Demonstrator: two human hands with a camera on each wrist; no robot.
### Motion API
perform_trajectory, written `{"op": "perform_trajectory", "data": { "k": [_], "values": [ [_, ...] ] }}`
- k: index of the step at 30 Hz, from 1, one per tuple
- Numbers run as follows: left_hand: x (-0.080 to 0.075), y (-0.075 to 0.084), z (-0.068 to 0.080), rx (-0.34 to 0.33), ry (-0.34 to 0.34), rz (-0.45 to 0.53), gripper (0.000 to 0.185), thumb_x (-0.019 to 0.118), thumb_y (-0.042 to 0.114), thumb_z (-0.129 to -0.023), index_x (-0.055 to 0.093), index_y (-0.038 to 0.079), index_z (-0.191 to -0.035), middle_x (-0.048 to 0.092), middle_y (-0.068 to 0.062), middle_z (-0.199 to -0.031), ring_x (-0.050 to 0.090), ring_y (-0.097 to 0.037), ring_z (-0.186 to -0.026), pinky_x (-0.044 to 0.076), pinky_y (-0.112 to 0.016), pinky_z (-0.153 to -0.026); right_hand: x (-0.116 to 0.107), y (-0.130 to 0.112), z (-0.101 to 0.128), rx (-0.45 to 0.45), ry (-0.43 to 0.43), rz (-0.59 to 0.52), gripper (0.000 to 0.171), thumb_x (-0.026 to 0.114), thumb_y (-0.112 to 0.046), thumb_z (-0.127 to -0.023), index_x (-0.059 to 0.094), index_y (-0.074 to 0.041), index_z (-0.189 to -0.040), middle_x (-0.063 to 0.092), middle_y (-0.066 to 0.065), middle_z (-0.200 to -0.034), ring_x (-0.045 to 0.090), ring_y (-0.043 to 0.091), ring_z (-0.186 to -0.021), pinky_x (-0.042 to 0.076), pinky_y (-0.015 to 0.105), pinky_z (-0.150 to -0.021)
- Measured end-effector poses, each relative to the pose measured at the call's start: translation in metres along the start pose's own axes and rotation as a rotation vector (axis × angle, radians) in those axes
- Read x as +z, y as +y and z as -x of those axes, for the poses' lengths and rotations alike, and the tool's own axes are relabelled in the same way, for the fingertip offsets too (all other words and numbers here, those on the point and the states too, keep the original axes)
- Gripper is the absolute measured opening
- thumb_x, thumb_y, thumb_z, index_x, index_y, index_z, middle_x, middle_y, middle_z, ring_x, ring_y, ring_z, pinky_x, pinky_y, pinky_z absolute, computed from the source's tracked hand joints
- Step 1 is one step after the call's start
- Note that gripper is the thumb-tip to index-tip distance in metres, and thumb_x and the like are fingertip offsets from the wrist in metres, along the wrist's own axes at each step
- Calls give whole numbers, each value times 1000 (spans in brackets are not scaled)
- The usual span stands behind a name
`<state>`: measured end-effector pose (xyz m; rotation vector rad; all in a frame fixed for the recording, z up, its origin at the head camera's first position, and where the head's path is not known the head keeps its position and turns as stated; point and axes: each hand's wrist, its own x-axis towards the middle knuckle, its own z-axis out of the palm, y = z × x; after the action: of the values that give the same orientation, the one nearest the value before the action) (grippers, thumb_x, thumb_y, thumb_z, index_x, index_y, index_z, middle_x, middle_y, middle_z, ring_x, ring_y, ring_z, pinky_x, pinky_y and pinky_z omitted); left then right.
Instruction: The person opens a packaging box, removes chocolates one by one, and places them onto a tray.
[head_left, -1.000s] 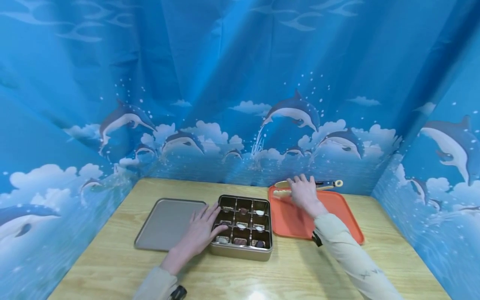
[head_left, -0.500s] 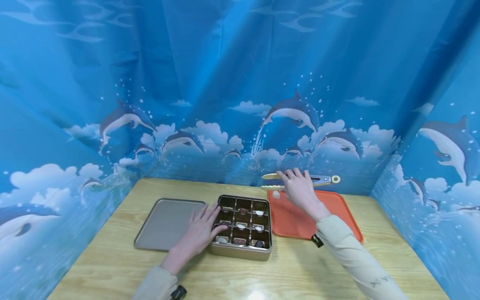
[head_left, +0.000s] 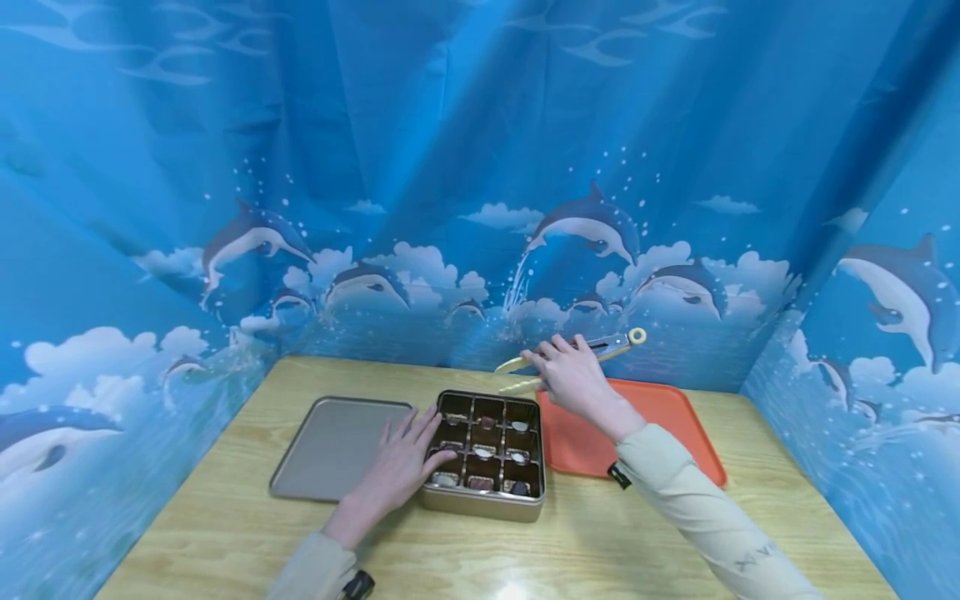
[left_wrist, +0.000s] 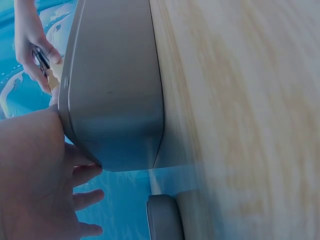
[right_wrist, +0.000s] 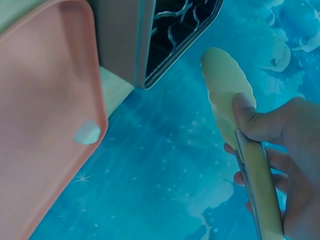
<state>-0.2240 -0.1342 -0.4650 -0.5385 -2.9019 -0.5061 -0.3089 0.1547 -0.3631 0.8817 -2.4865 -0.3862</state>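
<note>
My right hand [head_left: 573, 382] grips a pair of tongs [head_left: 617, 340] with cream tips and metal arms. They are in the air over the back edge of the orange tray [head_left: 667, 417], tips apart and pointing left, nothing seen between them. In the right wrist view a small white piece [right_wrist: 87, 132] lies in a corner of that tray; my hand hides it from the head view. A bronze metal box [head_left: 480, 505] with nine compartments stands mid-table, holding several chocolates [head_left: 483, 452]. Fingers straight and spread, my left hand [head_left: 397, 463] rests against the box's left edge.
Left of the box lies a flat grey lid [head_left: 330, 450], partly under my left arm. The wooden table [head_left: 585, 542] meets a blue dolphin-print curtain [head_left: 435, 208] along its back and sides.
My right hand has lifted the tongs off the orange tray and carried them left, toward the box. The white piece came into sight on the tray midway. My left hand stays put.
</note>
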Motion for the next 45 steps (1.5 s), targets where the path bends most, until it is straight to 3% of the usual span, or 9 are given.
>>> {"op": "perform_trajectory", "data": {
  "k": [11, 15, 19, 26, 33, 37, 40, 45],
  "values": [
    [1, -1, -1, 2, 15, 12, 75, 47, 56, -102, 39, 2, -154, 28, -11, -165, 22, -41, -152, 16, -68, -120, -8, -25, -19, -171, -24, 114, 50, 84, -36, -83, 69, -27, -130, 70, -1, -112, 58, 23, -107, 46, 42, -84],
    [1, 0, -1, 1, 12, 9, 74, 48, 55, -103, 39, 2, -154, 27, -11, -165, 21, -41, -152, 16, -68, -120, -8, -37, -25, -203, -71, 170, 43, 81, -33, -86, 70, -29, -127, 71, -3, -112, 57, 21, -109, 47, 44, -93],
    [1, 0, -1, -1, 7, 13, 74, 49, 54, -102, 39, 2, -154, 27, -12, -165, 21, -41, -152, 15, -68, -120, -8, -50, -30, -194, -126, 225, 30, 78, -30, -90, 74, -30, -120, 72, -5, -110, 58, 19, -108, 47, 44, -99],
    [1, 0, 0, 2, 11, 10, 74, 49, 54, -102, 39, 2, -154, 28, -12, -165, 21, -41, -152, 16, -68, -120, -7, -71, -38, -161, -164, 308, 8, 72, -26, -94, 77, -31, -98, 71, -7, -97, 54, 16, -93, 41, 37, -87],
    [3, 0, -2, 15, 36, 9, 72, 53, 52, -101, 43, 2, -152, 33, -13, -163, 25, -42, -151, 17, -69, -119, -7, -82, -47, -154, -243, 351, 10, 71, -27, -96, 79, -28, -90, 67, -6, -87, 50, 16, -84, 34, 34, -78],
    [3, 0, -3, 16, 40, 7, 72, 53, 52, -101, 43, 2, -152, 33, -14, -163, 25, -42, -151, 18, -69, -119, -4, -83, -48, -153, -274, 335, 12, 69, -24, -97, 79, -27, -91, 69, -6, -88, 52, 16, -85, 37, 35, -81],
    [3, 1, -3, 12, 37, 2, 72, 52, 52, -102, 43, 3, -152, 32, -13, -163, 24, -41, -151, 17, -68, -120, 1, -82, -48, -156, -272, 316, 11, 69, -23, -97, 79, -26, -92, 70, -6, -90, 55, 17, -88, 40, 37, -84],
    [3, 0, -2, 11, 49, -1, 72, 52, 53, -101, 43, 2, -152, 33, -13, -163, 25, -42, -151, 18, -68, -120, 9, -78, -44, -165, -198, 269, 12, 71, -23, -95, 78, -25, -86, 69, -6, -86, 54, 17, -85, 40, 38, -81]
  ]
}}
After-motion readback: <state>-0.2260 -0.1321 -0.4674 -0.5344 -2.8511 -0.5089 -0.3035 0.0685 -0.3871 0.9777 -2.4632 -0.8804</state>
